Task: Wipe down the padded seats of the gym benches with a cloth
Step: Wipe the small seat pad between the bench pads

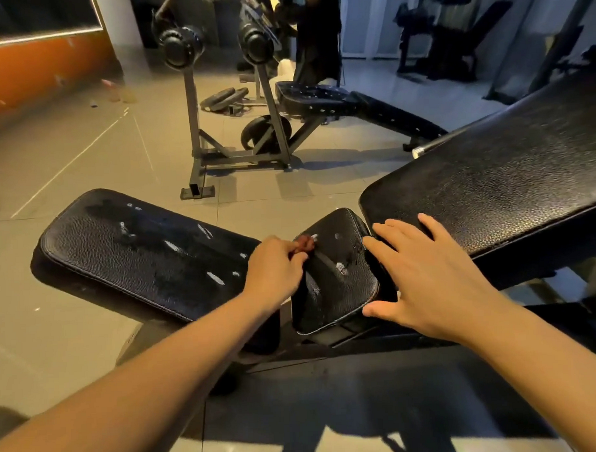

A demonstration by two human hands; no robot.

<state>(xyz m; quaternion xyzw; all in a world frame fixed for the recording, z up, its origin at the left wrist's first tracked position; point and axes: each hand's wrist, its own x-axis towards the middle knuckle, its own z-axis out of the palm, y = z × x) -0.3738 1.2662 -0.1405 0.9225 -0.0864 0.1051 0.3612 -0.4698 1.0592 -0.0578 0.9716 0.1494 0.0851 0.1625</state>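
Seat pad (335,282): black grained leather-look cover, glossy, streaked.
Floor (74,335): smooth glossy tiles.
Rack frame (191,107), 12 o'clock: matt grey metal.

Glossy beige tile floor (85,159); orange wall (31,76) far left; bluish light beyond.

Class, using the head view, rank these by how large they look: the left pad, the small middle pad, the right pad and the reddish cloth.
1. right pad, cut off by the frame edge
2. left pad
3. small middle pad
4. reddish cloth, mostly hidden in the left hand
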